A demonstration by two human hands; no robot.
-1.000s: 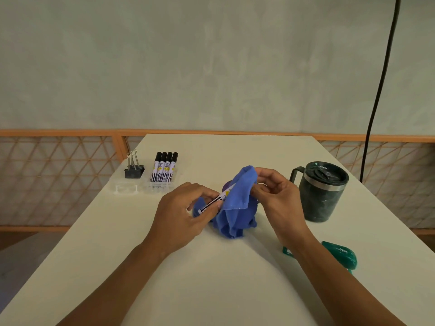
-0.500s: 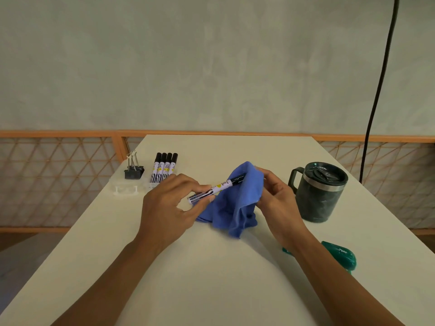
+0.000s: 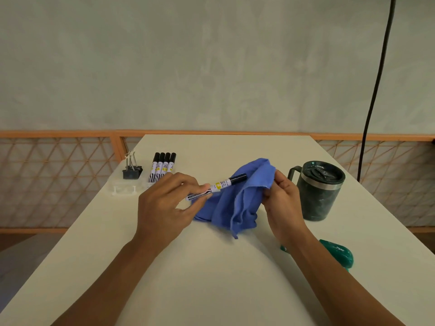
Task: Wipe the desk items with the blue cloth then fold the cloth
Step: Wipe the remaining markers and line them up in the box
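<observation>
Left hand: the left hand (image 3: 164, 205) is hovering above the desk (image 3: 211, 278), its fingers (image 3: 188, 182) curling in and pinching the white end of a marker (image 3: 219, 185) against the thumb.
Marker: it is lying at a slant in that grip, its black cap pointing away and to the right, passing in front of the blue cloth (image 3: 240, 203); whether it is touching the fabric is not clear.
Right hand: the right hand (image 3: 282, 201) is closing its fingers (image 3: 280, 178) on the upper right edge of the cloth and lifting that part up.
Blue cloth: it is sitting mid-desk between the two hands, bunched, its lower folds resting on the surface.
Left of the desk: four black-capped markers (image 3: 163, 167) are lying side by side, with binder clips (image 3: 131, 171) just beside them and a clear plastic piece (image 3: 122, 188) in front.
Right of the desk: a dark green lidded mug (image 3: 320, 191) is standing near the right hand, handle facing the cloth; a green object (image 3: 339, 252) is showing partly behind the right forearm.
Background: a black cable (image 3: 374, 90) is hanging down the wall.
</observation>
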